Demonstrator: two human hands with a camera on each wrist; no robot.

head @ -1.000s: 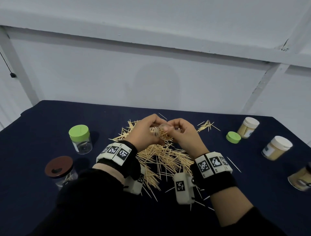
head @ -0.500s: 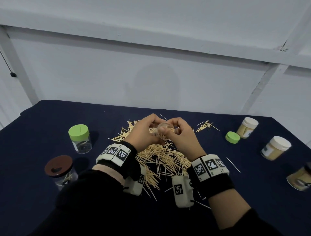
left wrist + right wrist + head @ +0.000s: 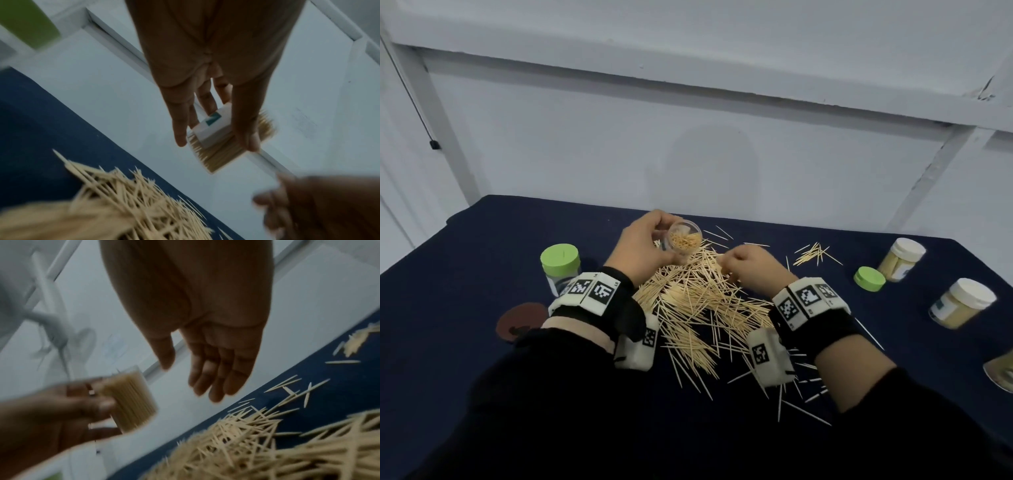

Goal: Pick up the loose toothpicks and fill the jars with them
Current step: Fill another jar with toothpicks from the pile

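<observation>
My left hand [image 3: 664, 236] grips a small clear jar [image 3: 685, 238] packed with upright toothpicks, raised above the far end of the pile with its open mouth tilted toward me. In the left wrist view my left hand [image 3: 217, 143] has thumb and fingers wrapped round the labelled jar [image 3: 213, 129]. The loose toothpicks [image 3: 698, 301] lie in a big heap on the dark blue table [image 3: 482, 240]. My right hand [image 3: 726, 265] hovers low over the heap's right side. The right wrist view shows my right hand [image 3: 189, 380] with relaxed fingers holding nothing, and the jar [image 3: 131, 400] to its left.
On the left stand a green-lidded jar [image 3: 560, 267] and a brown-lidded jar [image 3: 520, 323]. To the right lie a loose green lid [image 3: 869, 278], two white-lidded filled jars [image 3: 902, 258] [image 3: 962, 303] and another jar [image 3: 1001, 371] at the edge. A small toothpick cluster [image 3: 813, 253] lies apart.
The hands have parted. My right hand let go of the jar's mouth and dropped to the right over the heap. My left hand kept the jar and tilted its mouth toward me.
</observation>
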